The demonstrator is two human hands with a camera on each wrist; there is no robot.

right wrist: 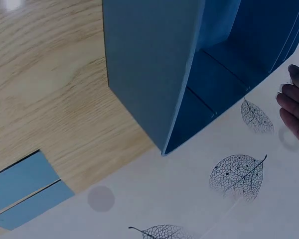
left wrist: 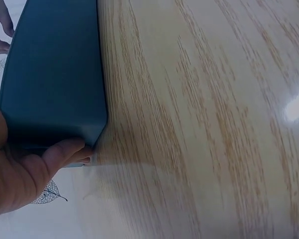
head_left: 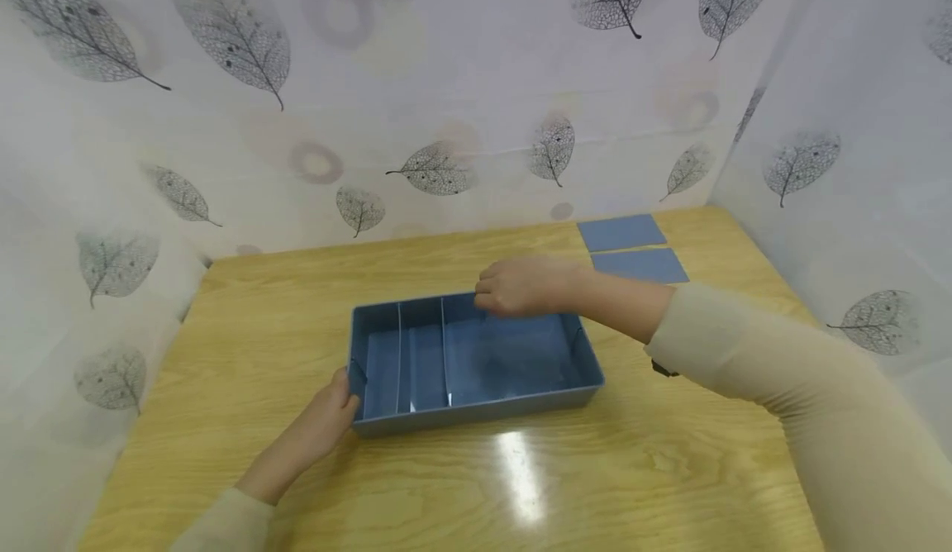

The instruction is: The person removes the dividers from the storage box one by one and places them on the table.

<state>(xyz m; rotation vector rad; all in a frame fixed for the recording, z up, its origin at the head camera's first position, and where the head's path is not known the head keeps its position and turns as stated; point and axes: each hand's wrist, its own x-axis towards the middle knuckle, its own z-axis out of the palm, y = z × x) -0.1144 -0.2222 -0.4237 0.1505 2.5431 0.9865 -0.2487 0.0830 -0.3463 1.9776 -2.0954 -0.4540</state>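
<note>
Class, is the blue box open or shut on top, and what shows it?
Open: no lid covers the blue box, and the head view shows its inner floor and two thin partitions.

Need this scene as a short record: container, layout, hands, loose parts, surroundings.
container: blue box, open-topped
layout: two upright dividers; two narrow compartments left, one wide right
left hand: grips box's left end
right hand: at far rim; grip unclear
loose parts: two flat blue panels, far right
surface: wood-grain table
backdrop: leaf-print sheeting
</note>
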